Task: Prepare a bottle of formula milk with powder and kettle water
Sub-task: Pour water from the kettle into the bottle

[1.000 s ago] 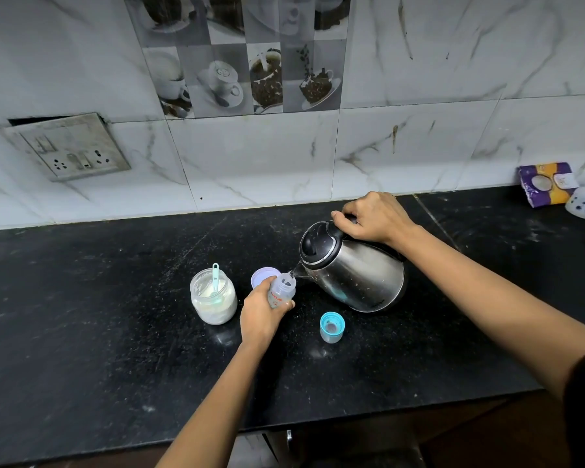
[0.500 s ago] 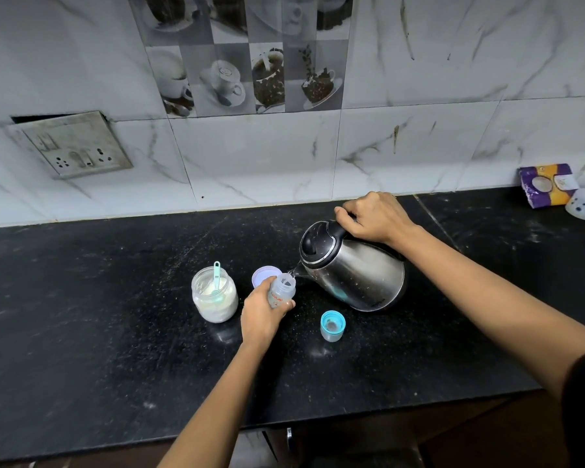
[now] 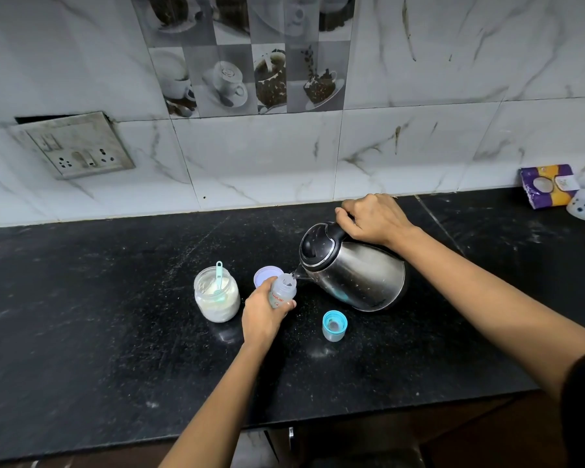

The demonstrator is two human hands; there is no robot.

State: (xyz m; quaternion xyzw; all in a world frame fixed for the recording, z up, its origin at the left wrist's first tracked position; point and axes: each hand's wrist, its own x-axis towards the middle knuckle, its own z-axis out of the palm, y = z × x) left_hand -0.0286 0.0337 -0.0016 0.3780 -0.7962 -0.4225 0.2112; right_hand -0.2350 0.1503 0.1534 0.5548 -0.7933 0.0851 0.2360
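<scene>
Head view, left hand [image 3: 262, 315] wrapped around small bottle [image 3: 283, 289] on black desk [image 3: 81, 332], right hand [image 3: 374, 218] gripping handle of tipped kettle [image 3: 352, 270], spout touching bottle mouth, powder jar [image 3: 217, 293] just left, blue cap [image 3: 334, 325] near right

Counter [image 3: 115, 332]: bottle [image 3: 282, 290] centre; kettle [image 3: 353, 270] at 3 o'clock, spout touching; powder jar [image 3: 217, 295] at 9; lid [image 3: 265, 275] at 11; cap [image 3: 334, 325] at 4.
</scene>
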